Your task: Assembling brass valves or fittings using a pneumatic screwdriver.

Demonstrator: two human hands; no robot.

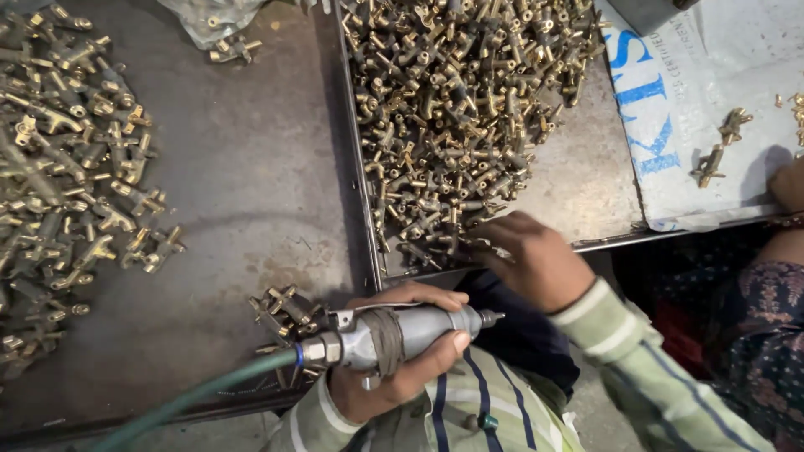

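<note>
My left hand (402, 368) grips a grey pneumatic screwdriver tool (394, 335), held level with its tip pointing right; a green air hose (193, 398) runs from its back end to the lower left. My right hand (528, 259) reaches into the near edge of a heap of small brass fittings (452, 109) lying in a shallow metal tray (578, 180); its fingers curl down among the parts, and I cannot tell whether a piece is between them.
Another large heap of brass fittings (67, 167) covers the left of the grey bench. A few fittings (285, 311) lie beside the tool. A white printed sack (712, 92) with loose parts lies at right, where another person's arm (783, 251) shows.
</note>
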